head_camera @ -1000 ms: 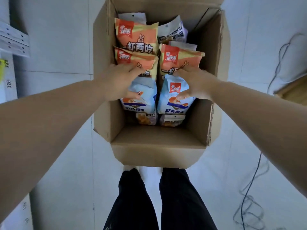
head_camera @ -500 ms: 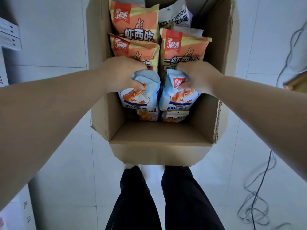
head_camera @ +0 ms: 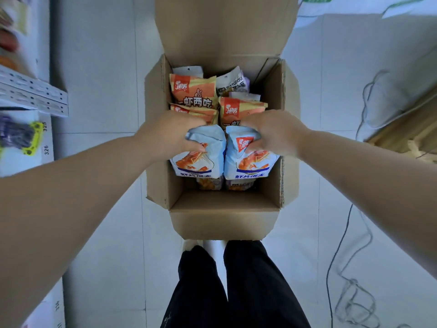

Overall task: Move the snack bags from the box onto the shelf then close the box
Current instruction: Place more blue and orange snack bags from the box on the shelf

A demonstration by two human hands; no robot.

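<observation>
Open box [head_camera: 222, 223] at frame centre held snack bags. Left hand [head_camera: 170, 136] gripped the left blue bag [head_camera: 201, 159]; right hand [head_camera: 272, 133] gripped the right blue bag [head_camera: 250, 162].

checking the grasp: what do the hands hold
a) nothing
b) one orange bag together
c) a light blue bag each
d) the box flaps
c: the left hand pinches the left light blue bag by its top, the right hand the right light blue bag.
</observation>
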